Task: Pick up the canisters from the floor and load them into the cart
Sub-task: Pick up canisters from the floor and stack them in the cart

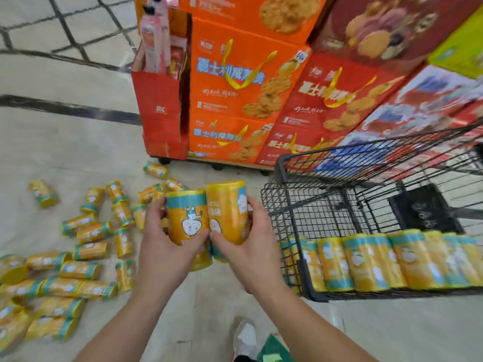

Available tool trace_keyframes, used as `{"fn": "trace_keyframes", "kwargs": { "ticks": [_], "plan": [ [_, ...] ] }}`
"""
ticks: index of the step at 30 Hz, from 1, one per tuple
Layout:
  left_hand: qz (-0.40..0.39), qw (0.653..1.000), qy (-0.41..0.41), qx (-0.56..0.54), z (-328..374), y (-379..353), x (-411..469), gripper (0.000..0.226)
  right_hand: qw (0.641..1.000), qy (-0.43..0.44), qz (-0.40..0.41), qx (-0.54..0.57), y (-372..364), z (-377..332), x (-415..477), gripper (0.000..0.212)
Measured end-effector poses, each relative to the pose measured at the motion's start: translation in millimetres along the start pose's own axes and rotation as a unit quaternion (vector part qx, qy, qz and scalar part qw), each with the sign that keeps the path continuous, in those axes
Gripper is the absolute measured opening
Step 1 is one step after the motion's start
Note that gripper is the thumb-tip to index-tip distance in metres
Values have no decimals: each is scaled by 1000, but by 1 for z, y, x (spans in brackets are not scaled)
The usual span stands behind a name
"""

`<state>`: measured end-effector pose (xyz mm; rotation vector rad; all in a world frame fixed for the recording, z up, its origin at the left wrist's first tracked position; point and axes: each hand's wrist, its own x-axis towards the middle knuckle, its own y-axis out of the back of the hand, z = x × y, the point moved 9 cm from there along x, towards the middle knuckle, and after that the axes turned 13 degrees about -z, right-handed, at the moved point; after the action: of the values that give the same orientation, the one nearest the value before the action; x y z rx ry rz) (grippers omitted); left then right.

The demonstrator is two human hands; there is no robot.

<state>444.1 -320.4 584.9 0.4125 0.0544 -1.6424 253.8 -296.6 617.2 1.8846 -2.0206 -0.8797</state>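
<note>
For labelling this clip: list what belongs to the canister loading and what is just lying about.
Job: left hand, right hand, held canisters, floor canisters, cart, loaded canisters.
Lying about: orange biscuit boxes, red display stand, shoe.

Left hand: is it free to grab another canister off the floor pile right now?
Probably not yet. The left hand grips an upright canister, and the right hand holds a second canister beside it. Nothing blocks the floor pile to its left, but it should unload into the cart first.
</note>
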Motion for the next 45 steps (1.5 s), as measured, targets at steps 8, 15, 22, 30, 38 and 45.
{"fn": "trace_keyframes", "kwargs": {
  "ticks": [8, 15, 22, 30, 38, 45],
  "plan": [
    [-92, 995, -40, 2, 76, -157, -39, 90, 990, -47, 100, -88, 171, 58, -56, 86],
    [-114, 989, 10, 90, 53, -287, -61, 87, 960, -138, 135, -201, 274, 175, -89, 83],
    [-80, 980, 73, 164, 13, -339, -52, 61, 928, -180, 135, -298, 307, 239, -85, 83],
    [-116, 946, 146, 266, -6, -354, -52, 64, 915, -137, 147, -351, 298, 258, -88, 85],
    [-117, 976, 41, 178, 25, -335, -61, 64, 931, -97, 167, -310, 286, 206, -78, 75],
    [-27, 995, -78, 53, 78, -194, -50, 56, 951, 27, 142, -274, 196, 79, -42, 69]
  ]
}}
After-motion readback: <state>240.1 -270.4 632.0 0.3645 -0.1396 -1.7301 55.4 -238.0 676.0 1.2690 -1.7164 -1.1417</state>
